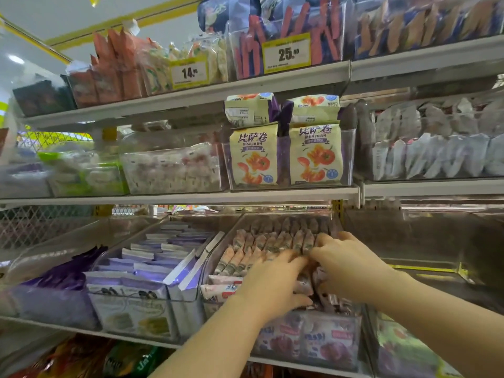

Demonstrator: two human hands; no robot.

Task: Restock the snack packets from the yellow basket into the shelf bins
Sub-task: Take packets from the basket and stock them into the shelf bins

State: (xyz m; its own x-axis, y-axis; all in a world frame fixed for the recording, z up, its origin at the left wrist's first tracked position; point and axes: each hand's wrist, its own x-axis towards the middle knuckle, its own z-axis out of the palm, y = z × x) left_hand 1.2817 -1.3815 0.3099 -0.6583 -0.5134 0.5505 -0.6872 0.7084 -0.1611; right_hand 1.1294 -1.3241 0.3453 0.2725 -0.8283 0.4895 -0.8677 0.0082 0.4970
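Observation:
A clear shelf bin (215, 249) on the lower shelf holds rows of small pink snack packets (261, 241) standing on edge. Both my hands are inside its front part. My left hand (272, 282) has its fingers curled over the front rows, and its thumb is underneath, gripping a bunch of packets. My right hand (346, 263) sits right beside it, fingers curled down into the same bunch of pink packets (304, 285) between the hands. The yellow basket is out of view.
Left of this bin are a bin of purple-white packets (152, 268) and one of dark purple bags (60, 279). To the right is a clear bin (425, 255) that looks nearly empty. The shelf above carries tomato-print bags (283, 156). Price tags (286, 54) hang higher up.

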